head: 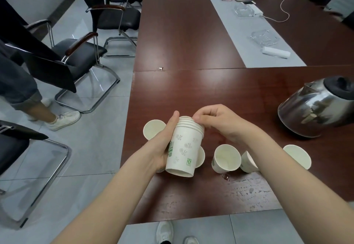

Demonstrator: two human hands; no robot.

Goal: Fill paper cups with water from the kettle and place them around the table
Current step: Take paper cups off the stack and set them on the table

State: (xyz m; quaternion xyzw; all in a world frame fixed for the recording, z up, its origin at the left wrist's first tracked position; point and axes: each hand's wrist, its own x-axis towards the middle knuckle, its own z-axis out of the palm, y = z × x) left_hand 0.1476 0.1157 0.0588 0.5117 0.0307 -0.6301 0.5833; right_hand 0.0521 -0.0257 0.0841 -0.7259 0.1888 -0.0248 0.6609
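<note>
Cup stack gripped by left hand, right hand pinching its rims

1. Soft, even light is falling from above, and pale glare patches are shining on the table.
2. The kettle is mirroring the room.
3. Edges are bending from the wide lens, and far things are looking slightly blurred.
</note>
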